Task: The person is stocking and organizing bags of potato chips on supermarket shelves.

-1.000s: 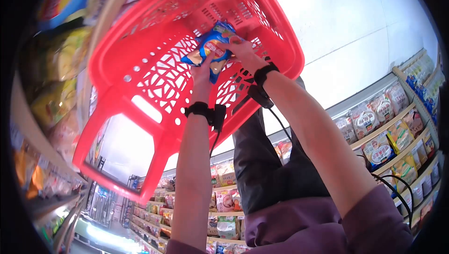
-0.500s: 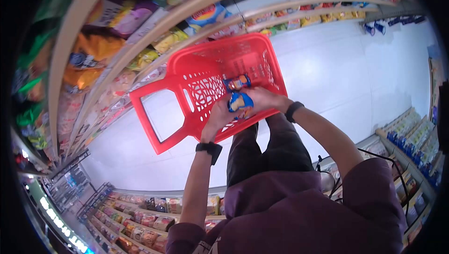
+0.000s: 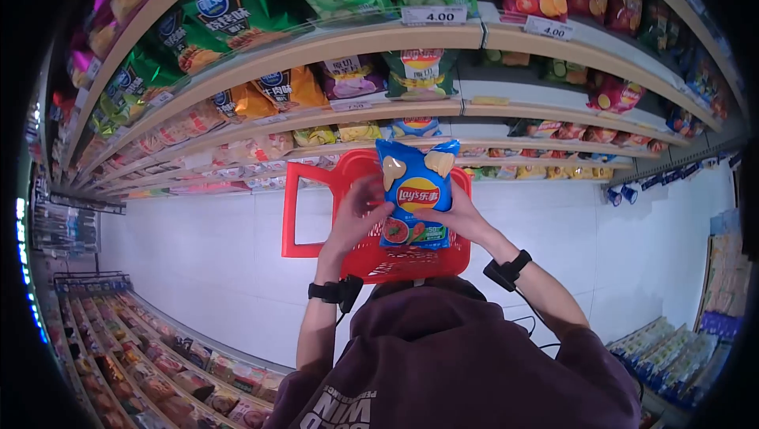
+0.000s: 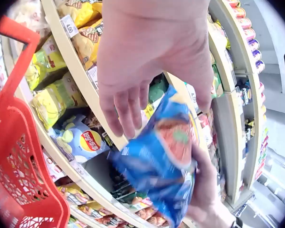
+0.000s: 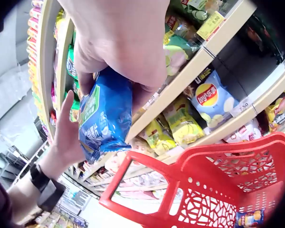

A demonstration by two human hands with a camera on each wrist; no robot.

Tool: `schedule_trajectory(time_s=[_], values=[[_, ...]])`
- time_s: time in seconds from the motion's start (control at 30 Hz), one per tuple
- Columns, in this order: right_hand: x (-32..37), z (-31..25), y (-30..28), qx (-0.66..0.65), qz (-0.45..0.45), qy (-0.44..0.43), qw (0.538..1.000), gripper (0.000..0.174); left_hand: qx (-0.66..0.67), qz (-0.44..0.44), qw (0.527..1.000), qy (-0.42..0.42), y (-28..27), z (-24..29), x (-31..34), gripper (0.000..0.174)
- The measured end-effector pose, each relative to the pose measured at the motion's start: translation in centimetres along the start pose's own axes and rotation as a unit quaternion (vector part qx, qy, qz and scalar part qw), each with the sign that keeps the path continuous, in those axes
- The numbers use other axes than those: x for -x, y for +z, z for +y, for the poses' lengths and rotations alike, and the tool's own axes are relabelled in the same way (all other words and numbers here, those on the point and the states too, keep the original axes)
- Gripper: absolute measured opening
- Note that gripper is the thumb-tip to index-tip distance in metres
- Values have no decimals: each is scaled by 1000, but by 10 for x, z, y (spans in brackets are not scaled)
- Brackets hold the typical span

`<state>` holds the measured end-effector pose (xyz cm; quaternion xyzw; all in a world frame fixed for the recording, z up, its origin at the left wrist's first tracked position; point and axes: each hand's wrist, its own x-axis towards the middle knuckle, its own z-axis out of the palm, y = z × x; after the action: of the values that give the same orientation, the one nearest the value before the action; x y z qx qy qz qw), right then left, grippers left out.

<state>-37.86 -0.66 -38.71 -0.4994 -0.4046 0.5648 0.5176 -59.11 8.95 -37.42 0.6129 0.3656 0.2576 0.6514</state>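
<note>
A blue Lay's potato chip bag (image 3: 419, 184) is held up above the red shopping basket (image 3: 290, 219), its printed front facing the head camera. My right hand (image 3: 468, 222) grips the bag by its right side, with the thumb across the front. In the right wrist view, that hand's fingers wrap round the bag's edge. My left hand (image 3: 356, 219) is close beside the bag's left side, fingers loosely spread; in the left wrist view its fingers (image 4: 128, 111) hang apart from the bag. Inside the basket lies another small blue packet (image 5: 251, 217).
Shelves (image 3: 427, 37) of chip bags with price tags rise in front of me, curving round to the left. A light blue Lay's bag (image 5: 213, 97) stands on a lower shelf. White floor (image 3: 545, 231) surrounds the basket; more packed shelves (image 3: 174, 366) are behind on the left.
The chip bag has come up out of the basket, where both hands were on it, and now shows its front upright. My left hand has loosened from it. The head view has swung toward the shelves.
</note>
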Motion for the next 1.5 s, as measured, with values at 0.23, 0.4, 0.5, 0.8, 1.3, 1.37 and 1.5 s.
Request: schedule_trajectory(time_s=[0.23, 0.4, 0.5, 0.8, 1.3, 1.37, 1.5], values=[[-7, -13, 9, -26, 47, -75, 996, 60, 2, -14, 998, -68, 31, 19, 16, 71], [-22, -69, -13, 220, 160, -220, 937, 48, -106, 23, 994, 23, 23, 4, 20, 72], [-29, -103, -11, 321, 97, -247, 909, 34, -199, 14, 979, 32, 18, 8, 27, 70], [-40, -105, 17, 324, 31, -193, 926, 17, -192, -1, 981, 39, 18, 15, 27, 70], [-35, -124, 15, 347, 40, -253, 902, 21, -21, 1, 999, -48, -10, 31, 42, 70], [-32, -124, 10, 361, 7, -232, 903, 20, -35, -13, 999, -39, -13, 31, 44, 71], [-28, -118, 3, 376, -16, -198, 905, 19, -39, -50, 997, -49, -15, 30, 50, 71]])
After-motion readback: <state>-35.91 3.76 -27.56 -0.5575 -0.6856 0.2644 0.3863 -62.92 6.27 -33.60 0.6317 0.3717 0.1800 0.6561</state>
